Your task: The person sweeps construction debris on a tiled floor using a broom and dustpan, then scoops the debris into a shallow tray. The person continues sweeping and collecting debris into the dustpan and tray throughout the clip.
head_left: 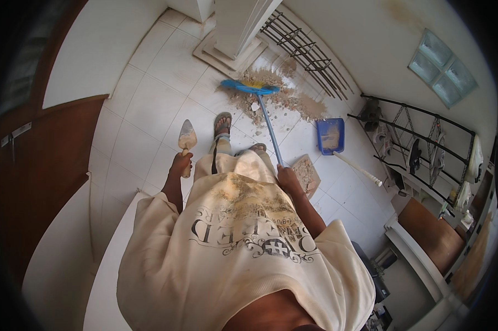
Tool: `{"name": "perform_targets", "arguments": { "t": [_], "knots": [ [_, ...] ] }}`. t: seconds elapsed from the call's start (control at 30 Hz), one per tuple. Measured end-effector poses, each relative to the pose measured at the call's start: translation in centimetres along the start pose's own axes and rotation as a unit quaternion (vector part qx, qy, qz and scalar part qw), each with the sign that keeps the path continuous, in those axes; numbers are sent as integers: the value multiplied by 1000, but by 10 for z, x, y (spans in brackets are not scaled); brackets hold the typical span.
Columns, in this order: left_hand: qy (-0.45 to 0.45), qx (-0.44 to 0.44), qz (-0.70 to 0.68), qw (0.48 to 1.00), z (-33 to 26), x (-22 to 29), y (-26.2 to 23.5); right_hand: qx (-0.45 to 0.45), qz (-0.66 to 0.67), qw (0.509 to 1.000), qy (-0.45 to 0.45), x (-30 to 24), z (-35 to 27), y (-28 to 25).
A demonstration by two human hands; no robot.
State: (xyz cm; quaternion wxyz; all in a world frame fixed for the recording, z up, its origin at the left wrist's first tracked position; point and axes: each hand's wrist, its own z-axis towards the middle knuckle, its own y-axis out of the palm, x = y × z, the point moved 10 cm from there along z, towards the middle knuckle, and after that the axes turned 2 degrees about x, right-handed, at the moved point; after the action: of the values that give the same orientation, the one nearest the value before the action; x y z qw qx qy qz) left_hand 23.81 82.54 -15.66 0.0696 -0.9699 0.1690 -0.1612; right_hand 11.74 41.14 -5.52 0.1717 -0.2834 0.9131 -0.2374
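My left hand (182,164) is closed round the wooden handle of a pointed trowel (187,135), its blade up and smeared with pale dust. In my right hand (287,177) is the blue handle of a broom (270,124). The broom's wide blue head with yellow bristles rests at a heap of sandy rubble (301,105) on the tiles. To the right of the broom lies a blue dustpan (330,135) with a long white handle, some dust in it. A square, rubble-covered board or tile (307,175) lies beside my right forearm.
A white column (233,33) on a stepped base stands just beyond the rubble. Steel rebar cages (309,52) lean along the far wall. At the right is a black shoe rack (425,138) with several shoes; a brown door (56,165) is at the left.
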Motion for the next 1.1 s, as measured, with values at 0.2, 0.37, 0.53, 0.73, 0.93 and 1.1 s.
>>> {"name": "perform_targets", "arguments": {
  "t": [0.2, 0.37, 0.53, 0.73, 0.93, 1.1],
  "knots": [
    [-22, -7, -49, 999, -1, -31, -5, 34, -92, 995, -14, 15, -102, -54],
    [-33, -8, -64, 997, -9, -52, -5, 9, -130, 989, -62, -35, -99, -62],
    [-40, 18, -107, 993, -32, -94, -18, -45, -154, 924, -348, -209, -12, 17],
    [-101, 69, -204, 971, -89, -190, -52, 28, -157, 948, -277, -346, 116, 102],
    [-156, 83, -91, 980, -131, -211, -59, 4, -301, 925, -233, -158, 119, 38],
    [-89, -13, 14, 996, -74, -165, -40, 10, -283, 956, -81, 26, 28, -63]
  ]
}}
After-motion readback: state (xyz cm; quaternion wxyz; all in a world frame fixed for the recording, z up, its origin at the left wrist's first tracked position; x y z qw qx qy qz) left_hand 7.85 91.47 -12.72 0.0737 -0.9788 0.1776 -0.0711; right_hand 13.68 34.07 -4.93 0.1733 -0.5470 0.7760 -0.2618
